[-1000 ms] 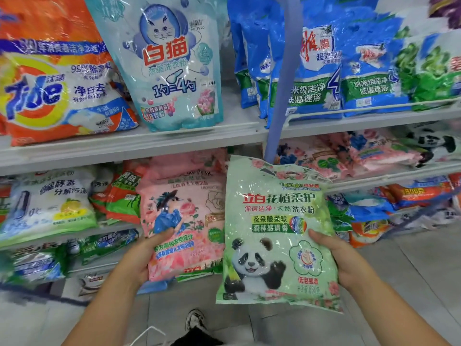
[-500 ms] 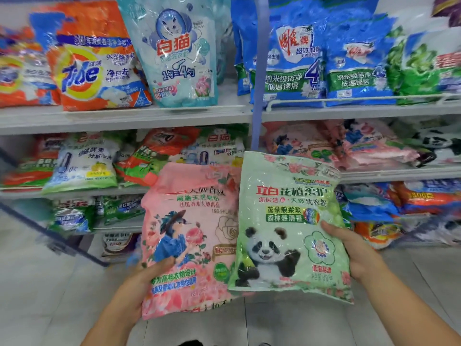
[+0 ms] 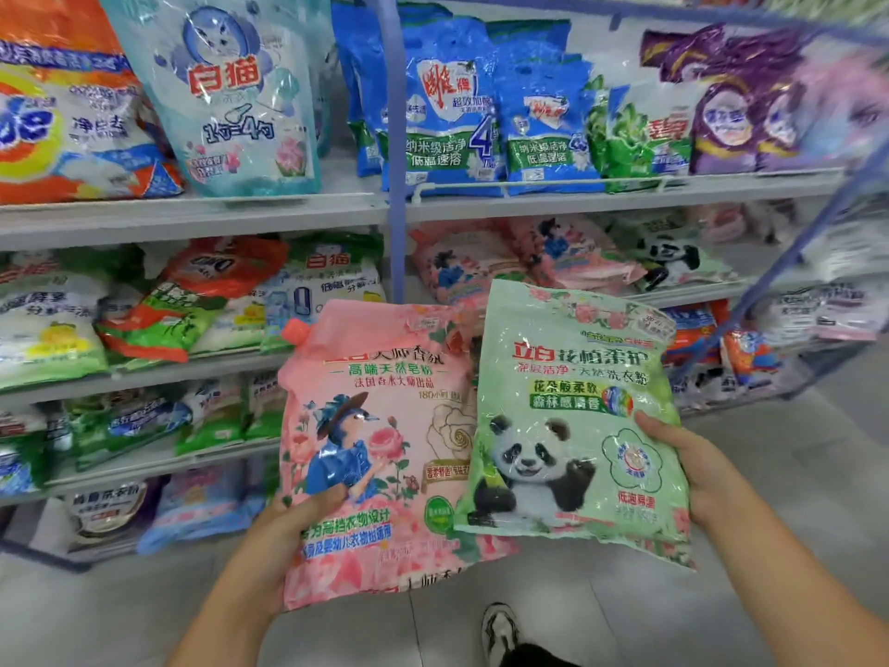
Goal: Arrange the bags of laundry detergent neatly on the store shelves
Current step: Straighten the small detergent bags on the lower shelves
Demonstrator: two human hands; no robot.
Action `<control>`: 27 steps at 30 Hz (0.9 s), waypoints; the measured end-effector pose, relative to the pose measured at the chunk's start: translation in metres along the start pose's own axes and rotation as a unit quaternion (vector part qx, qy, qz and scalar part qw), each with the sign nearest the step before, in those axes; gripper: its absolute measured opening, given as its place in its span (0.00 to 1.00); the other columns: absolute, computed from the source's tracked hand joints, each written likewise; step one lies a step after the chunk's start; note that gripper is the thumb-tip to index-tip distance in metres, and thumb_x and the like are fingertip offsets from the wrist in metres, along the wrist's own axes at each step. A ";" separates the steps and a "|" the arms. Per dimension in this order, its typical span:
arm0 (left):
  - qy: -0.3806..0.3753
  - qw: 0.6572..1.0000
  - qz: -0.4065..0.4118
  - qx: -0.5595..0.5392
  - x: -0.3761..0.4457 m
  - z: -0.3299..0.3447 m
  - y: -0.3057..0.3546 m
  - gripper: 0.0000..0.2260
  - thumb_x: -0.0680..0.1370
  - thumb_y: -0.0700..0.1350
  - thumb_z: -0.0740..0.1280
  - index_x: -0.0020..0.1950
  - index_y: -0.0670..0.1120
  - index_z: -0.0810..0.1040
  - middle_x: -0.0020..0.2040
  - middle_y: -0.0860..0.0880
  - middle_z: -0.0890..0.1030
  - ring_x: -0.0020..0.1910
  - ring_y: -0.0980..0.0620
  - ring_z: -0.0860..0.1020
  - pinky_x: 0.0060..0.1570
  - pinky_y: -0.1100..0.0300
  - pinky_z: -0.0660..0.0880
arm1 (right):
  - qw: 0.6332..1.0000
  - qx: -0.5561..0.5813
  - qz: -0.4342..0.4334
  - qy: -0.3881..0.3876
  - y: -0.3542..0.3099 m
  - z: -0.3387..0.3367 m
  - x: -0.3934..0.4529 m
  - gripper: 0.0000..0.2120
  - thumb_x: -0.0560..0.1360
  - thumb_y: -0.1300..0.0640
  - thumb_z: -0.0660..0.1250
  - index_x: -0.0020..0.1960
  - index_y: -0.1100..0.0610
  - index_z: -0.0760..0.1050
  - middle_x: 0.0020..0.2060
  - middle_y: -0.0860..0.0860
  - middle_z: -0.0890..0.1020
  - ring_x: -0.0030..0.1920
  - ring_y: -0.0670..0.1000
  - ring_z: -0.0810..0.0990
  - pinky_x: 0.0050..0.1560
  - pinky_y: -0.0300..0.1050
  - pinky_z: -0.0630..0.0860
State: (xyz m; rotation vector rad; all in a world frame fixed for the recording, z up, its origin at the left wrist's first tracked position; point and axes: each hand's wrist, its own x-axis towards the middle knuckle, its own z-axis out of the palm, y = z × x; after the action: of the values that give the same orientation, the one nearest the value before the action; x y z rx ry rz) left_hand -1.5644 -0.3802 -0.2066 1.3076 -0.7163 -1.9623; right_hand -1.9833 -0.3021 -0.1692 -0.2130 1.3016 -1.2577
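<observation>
My left hand [image 3: 284, 536] grips the lower left edge of a pink detergent bag [image 3: 380, 426] printed with a figure in blue and roses, thumb on its front. A pale green bag with a panda [image 3: 572, 416] is held at its right edge by my right hand [image 3: 683, 464], and it overlaps the pink bag's right side. Both bags hang in front of the shelves, above the floor. More pink bags [image 3: 481, 262] and a panda bag [image 3: 673, 262] lie flat on the second shelf at right.
Grey shelves [image 3: 192, 219] carry several detergent bags: an orange Tide bag [image 3: 62, 122], a light blue cat bag [image 3: 231, 98], blue bags [image 3: 457, 108] and purple bags [image 3: 750, 103] on top. A blue upright post [image 3: 395, 151] splits the bays. My shoe [image 3: 500, 633] is on the tiled floor.
The pink bag has come off the shelf area and now sits beside the green one in front of me. The view has shifted right and closer.
</observation>
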 end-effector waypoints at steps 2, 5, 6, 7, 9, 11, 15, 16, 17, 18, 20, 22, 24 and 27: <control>-0.008 1.000 0.003 0.002 0.007 0.014 -0.004 0.27 0.66 0.42 0.80 0.63 0.41 0.78 0.54 0.38 0.85 0.52 0.36 0.84 0.54 0.41 0.80 | 1.000 -0.002 0.001 0.000 -0.006 -0.020 0.000 0.40 0.51 0.58 0.86 0.62 0.60 0.79 0.56 0.65 0.84 0.48 0.66 0.86 0.45 0.66 0.82; -0.016 0.999 0.014 0.030 0.021 0.039 -0.011 0.38 0.56 0.53 0.85 0.64 0.45 0.79 0.57 0.43 0.85 0.57 0.39 0.83 0.64 0.38 0.73 | 1.000 0.005 0.004 -0.001 -0.018 -0.053 0.008 0.50 0.41 0.56 0.89 0.63 0.60 0.78 0.57 0.65 0.83 0.49 0.66 0.85 0.46 0.66 0.82; -0.015 0.999 0.016 0.030 0.027 0.050 -0.013 0.37 0.57 0.53 0.85 0.63 0.45 0.79 0.57 0.44 0.85 0.58 0.40 0.83 0.65 0.38 0.72 | 1.000 0.006 0.002 0.000 -0.024 -0.064 0.013 0.51 0.41 0.56 0.89 0.64 0.61 0.78 0.57 0.65 0.83 0.50 0.66 0.85 0.47 0.66 0.81; -0.012 0.999 0.019 0.025 0.032 0.063 -0.014 0.33 0.61 0.50 0.84 0.62 0.44 0.79 0.56 0.43 0.85 0.57 0.39 0.83 0.65 0.38 0.73 | 1.000 0.007 0.000 0.000 -0.031 -0.075 0.017 0.52 0.42 0.56 0.89 0.64 0.61 0.77 0.58 0.65 0.83 0.50 0.66 0.85 0.47 0.66 0.81; -0.025 1.000 0.018 0.005 0.042 0.095 -0.016 0.27 0.64 0.44 0.81 0.61 0.42 0.79 0.54 0.40 0.85 0.54 0.37 0.84 0.62 0.38 0.75 | 1.000 0.013 -0.006 -0.001 -0.048 -0.100 0.030 0.52 0.41 0.56 0.89 0.64 0.60 0.77 0.57 0.65 0.83 0.49 0.66 0.85 0.46 0.66 0.81; -0.018 0.999 0.036 0.014 0.053 0.133 -0.022 0.24 0.66 0.43 0.80 0.60 0.42 0.80 0.51 0.42 0.87 0.48 0.44 0.86 0.53 0.48 0.81 | 1.000 0.016 -0.008 -0.004 -0.069 -0.125 0.045 0.52 0.40 0.57 0.89 0.63 0.60 0.78 0.55 0.65 0.84 0.48 0.66 0.86 0.45 0.66 0.82; 0.031 0.997 0.062 0.023 0.082 0.199 -0.030 0.08 0.76 0.40 0.70 0.55 0.43 0.80 0.38 0.51 0.87 0.32 0.58 0.84 0.28 0.63 0.78 | 1.000 0.012 -0.013 0.002 -0.119 -0.172 0.073 0.45 0.44 0.57 0.88 0.60 0.60 0.79 0.51 0.64 0.85 0.44 0.65 0.86 0.40 0.65 0.82; 0.032 0.997 0.067 0.028 0.091 0.213 -0.030 0.11 0.74 0.41 0.72 0.56 0.43 0.80 0.40 0.50 0.87 0.34 0.56 0.85 0.31 0.61 0.79 | 1.000 0.009 -0.012 0.000 -0.133 -0.182 0.079 0.39 0.52 0.57 0.86 0.61 0.60 0.78 0.50 0.64 0.85 0.43 0.65 0.86 0.39 0.64 0.83; 0.023 0.997 0.067 0.018 0.101 0.223 -0.033 0.15 0.71 0.41 0.75 0.57 0.43 0.80 0.45 0.47 0.88 0.39 0.53 0.86 0.33 0.59 0.81 | 1.000 0.011 -0.012 0.004 -0.147 -0.190 0.084 0.32 0.60 0.56 0.81 0.62 0.60 0.78 0.49 0.64 0.86 0.43 0.64 0.87 0.38 0.64 0.83; 0.014 0.998 0.059 0.009 0.110 0.232 -0.035 0.18 0.70 0.42 0.76 0.59 0.42 0.80 0.50 0.44 0.87 0.45 0.48 0.87 0.36 0.56 0.83 | 1.000 0.011 -0.013 0.010 -0.159 -0.198 0.090 0.30 0.63 0.56 0.78 0.63 0.60 0.77 0.50 0.63 0.86 0.43 0.64 0.87 0.38 0.63 0.83; 0.018 0.999 0.046 -0.006 0.130 0.242 -0.038 0.21 0.69 0.43 0.77 0.61 0.42 0.80 0.56 0.41 0.85 0.52 0.42 0.85 0.44 0.49 0.84 | 1.000 0.004 -0.014 0.020 -0.179 -0.212 0.104 0.36 0.57 0.56 0.83 0.63 0.60 0.78 0.53 0.63 0.85 0.46 0.64 0.86 0.40 0.64 0.83; 0.015 0.999 0.039 -0.009 0.151 0.251 -0.033 0.27 0.67 0.48 0.81 0.64 0.46 0.80 0.60 0.42 0.83 0.60 0.39 0.82 0.59 0.41 0.78 | 1.000 -0.007 -0.005 0.019 -0.198 -0.218 0.118 0.31 0.63 0.56 0.79 0.64 0.60 0.77 0.55 0.64 0.84 0.47 0.65 0.86 0.43 0.65 0.82; 0.012 0.999 0.045 -0.006 0.174 0.255 -0.027 0.32 0.63 0.53 0.83 0.65 0.50 0.80 0.63 0.44 0.82 0.66 0.38 0.77 0.67 0.37 0.70 | 0.999 -0.018 0.009 0.026 -0.213 -0.223 0.139 0.24 0.70 0.57 0.70 0.66 0.61 0.76 0.55 0.64 0.84 0.47 0.65 0.86 0.46 0.68 0.82; 0.019 0.998 0.055 -0.006 0.207 0.265 -0.007 0.33 0.61 0.53 0.83 0.64 0.48 0.80 0.61 0.44 0.83 0.63 0.40 0.80 0.67 0.39 0.70 | 0.998 -0.023 0.014 0.055 -0.232 -0.227 0.173 0.23 0.72 0.57 0.69 0.67 0.60 0.76 0.57 0.64 0.83 0.49 0.65 0.86 0.49 0.70 0.80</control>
State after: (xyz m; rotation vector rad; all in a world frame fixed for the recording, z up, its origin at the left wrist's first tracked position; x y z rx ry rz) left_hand -1.8704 -0.5149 -0.2369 1.2670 -0.7419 -1.8471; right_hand -2.3338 -0.4119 -0.1812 -0.1593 1.4245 -1.2304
